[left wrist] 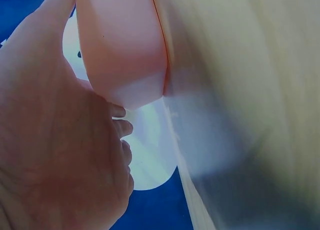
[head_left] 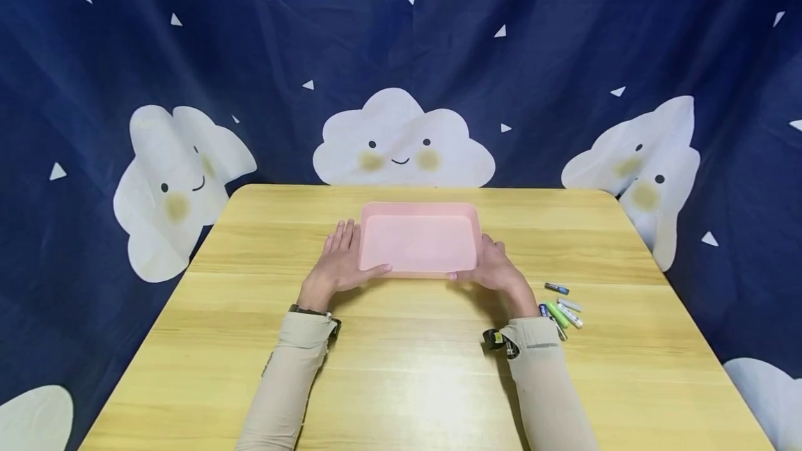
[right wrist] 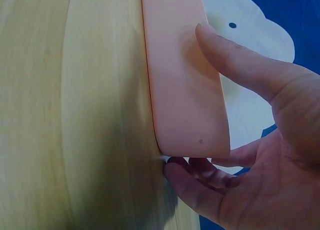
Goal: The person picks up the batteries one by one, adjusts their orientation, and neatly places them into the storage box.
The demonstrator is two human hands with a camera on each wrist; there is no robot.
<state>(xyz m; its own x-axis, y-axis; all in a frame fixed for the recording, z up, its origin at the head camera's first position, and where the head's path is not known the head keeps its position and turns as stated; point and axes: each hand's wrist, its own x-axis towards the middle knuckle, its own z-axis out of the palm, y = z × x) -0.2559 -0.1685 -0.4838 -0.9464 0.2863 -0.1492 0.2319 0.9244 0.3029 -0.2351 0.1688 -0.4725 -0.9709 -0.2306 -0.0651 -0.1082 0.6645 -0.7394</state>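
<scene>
A shallow pink rectangular tray [head_left: 418, 242] sits on the wooden table, its inside bare. At its left side lies my left hand [head_left: 338, 266], fingers straight and spread and the thumb along the near rim. The left wrist view shows this hand [left wrist: 65, 140] beside the tray's end wall [left wrist: 125, 50]. My right hand [head_left: 495, 268] holds the opposite end. In the right wrist view its thumb [right wrist: 235, 58] lies against the tray's near wall [right wrist: 185, 85], while the other fingers [right wrist: 195, 190] curl round the corner.
Right of my right wrist lies a small group: a dark battery-like cylinder [head_left: 556, 288], a green marker [head_left: 556, 314], a white marker [head_left: 569, 317] and other small pieces, partly behind the sleeve. A dark blue curtain [head_left: 401, 33] with clouds hangs behind the table [head_left: 407, 381].
</scene>
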